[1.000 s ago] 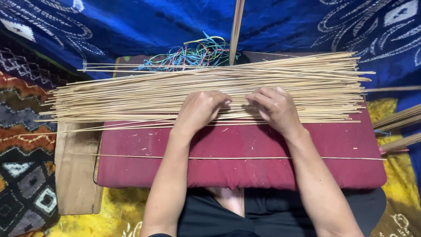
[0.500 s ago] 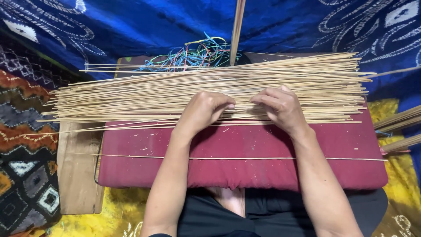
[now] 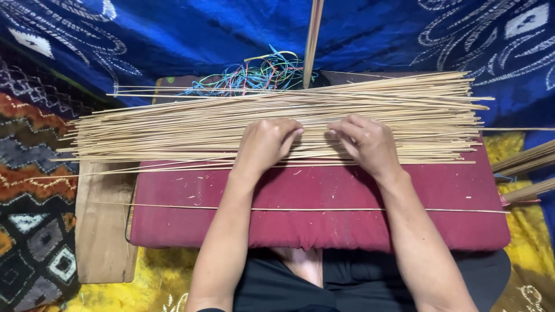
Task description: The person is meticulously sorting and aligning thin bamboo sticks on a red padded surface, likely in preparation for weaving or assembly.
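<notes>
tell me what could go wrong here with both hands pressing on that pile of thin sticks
The left hand and right hand rest on the stick pile, whose ends overhang the red cushion; a shove could roll some off. The single stick lying near the cushion's front could slide off. The coloured strings behind might snag sticks.

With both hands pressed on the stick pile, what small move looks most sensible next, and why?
Probably slide the left hand and right hand apart along the thin bamboo sticks to spread them. Both palms lie flat at the middle of the layer on the red cushion, while stick ends stay uneven at both sides.
</notes>
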